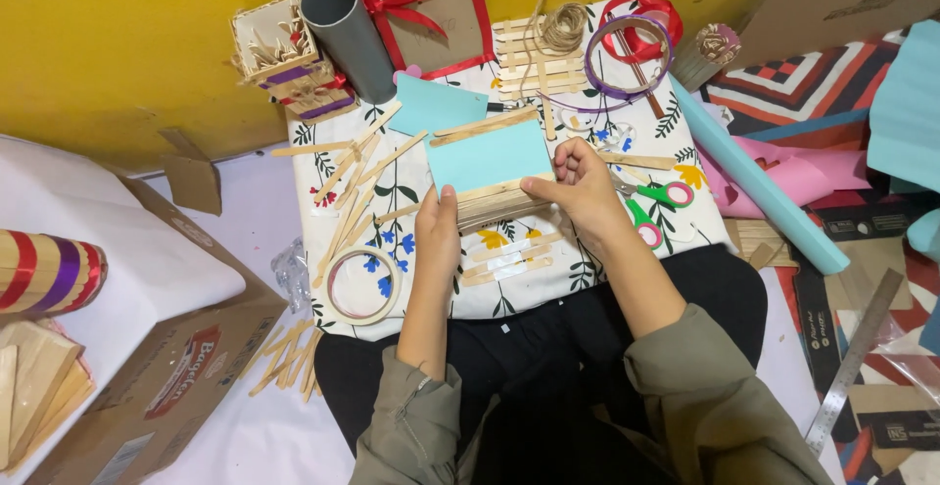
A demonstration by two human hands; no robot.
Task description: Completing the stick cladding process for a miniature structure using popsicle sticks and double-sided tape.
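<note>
Both the left hand (438, 223) and right hand (578, 184) pinch a blue card (488, 155) on sticks at centre frame, a brown cardboard box (166, 368) sits lower left, and a yellow wall (127, 45) rises behind.

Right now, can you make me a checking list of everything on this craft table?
Surface: small table under a white flowered cloth, resting over the person's lap.
Job's things: a panel of wooden sticks with light blue card on top.
Clutter: loose wooden sticks, tape roll, green-handled scissors, twine ball, red ribbon, grey tube.
Hands: left hand grips the panel's lower left corner; right hand pinches its right edge.
Cables: nothing seen.
Surroundings: yellow wall, cardboard box, rolled blue paper, metal ruler.
</note>
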